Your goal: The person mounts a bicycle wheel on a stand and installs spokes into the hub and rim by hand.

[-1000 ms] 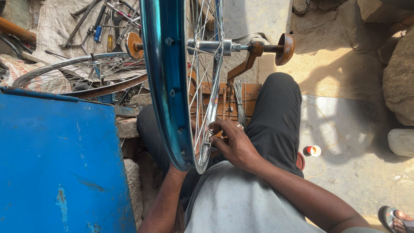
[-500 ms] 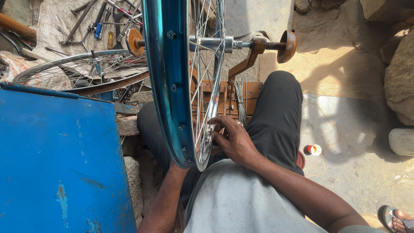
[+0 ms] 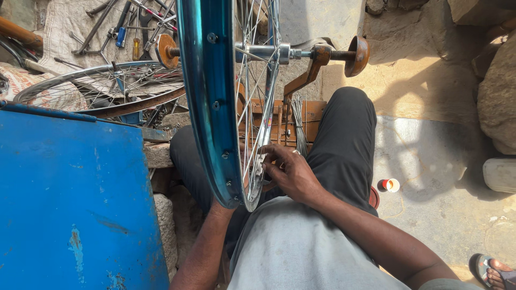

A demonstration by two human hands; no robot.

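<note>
From my head camera, my right hand [image 3: 290, 174] has crept slightly along the blue wheel [image 3: 212, 102] on its stand [image 3: 317, 59], fingertips pinched on a spoke at the rim's bottom edge, while my left hand's grip stays hidden behind it.

Wheel rim [image 3: 207, 102] upright at centre on axle [image 3: 269, 52], between knees. Right hand [image 3: 287, 173] on spokes just right of rim. Panel [image 3: 70, 198] left of rim. Second wheel [image 3: 102, 88] flat behind panel, tools [image 3: 115, 27] beyond. Small cup [image 3: 391, 185] on ground right of leg.
</note>
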